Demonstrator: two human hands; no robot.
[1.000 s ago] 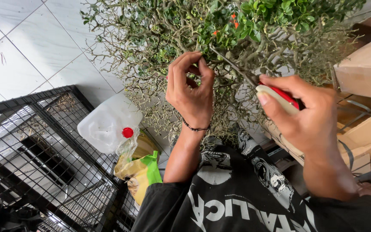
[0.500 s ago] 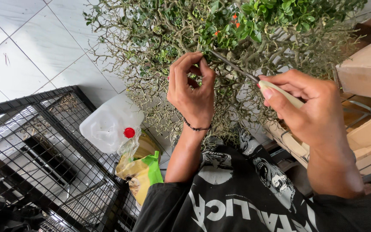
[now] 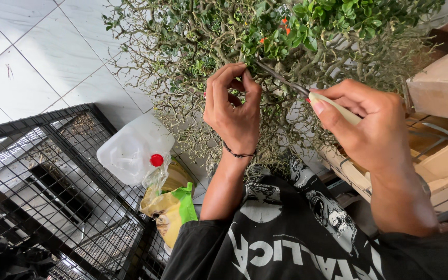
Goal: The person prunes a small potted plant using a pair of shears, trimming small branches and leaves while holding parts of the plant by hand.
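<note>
Fingers of the left hand [image 3: 233,109] pinch a twig of the twiggy green shrub [image 3: 265,57], while the right hand [image 3: 372,127] clamps cream-handled scissors [image 3: 307,93] pointing left.

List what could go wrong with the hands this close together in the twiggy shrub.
1. The scissors in the right hand point their blades toward the left hand, which pinches a twig right at the tips; a slip could nick a finger.
2. Dense branches of the shrub crowd the blades, so a neighbouring twig might get cut by mistake.
</note>
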